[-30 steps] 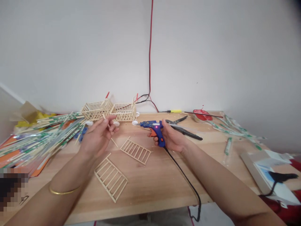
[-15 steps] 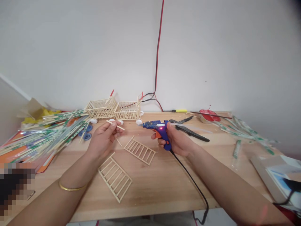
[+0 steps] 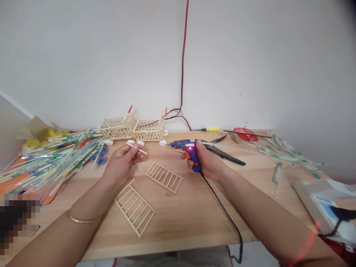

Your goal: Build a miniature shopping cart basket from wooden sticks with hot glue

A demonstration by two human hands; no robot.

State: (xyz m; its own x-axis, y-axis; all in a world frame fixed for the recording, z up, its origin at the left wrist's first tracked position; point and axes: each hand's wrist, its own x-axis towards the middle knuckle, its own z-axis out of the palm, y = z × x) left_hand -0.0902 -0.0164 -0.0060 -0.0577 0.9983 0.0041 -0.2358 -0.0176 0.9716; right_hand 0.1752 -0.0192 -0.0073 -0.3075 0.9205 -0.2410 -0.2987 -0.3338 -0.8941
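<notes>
Left of centre toward the wall, we see two open-topped slatted carts (image 3: 116, 129); at far left, green-printed wrappers (image 3: 88, 153) hold wooden sticks. A red dish (image 3: 246, 135) sits at right. Our left hand (image 3: 120, 161), left of centre, pinches a short stick (image 3: 141, 151); our right hand (image 3: 207, 158), at centre, curls firmly around a blue glue gun (image 3: 181, 144). Two ladder-like frames (image 3: 135, 208) lie on the desk (image 3: 194, 226), lower centre.

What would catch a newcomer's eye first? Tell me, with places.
First, the blue glue gun, its red light lit, held in the right grip near the picture's middle. Next, two stick carts on white wheels, near the wall beyond the left grip. Lastly, two ladder-like frames lying on the table, nearer the wearer.
</notes>
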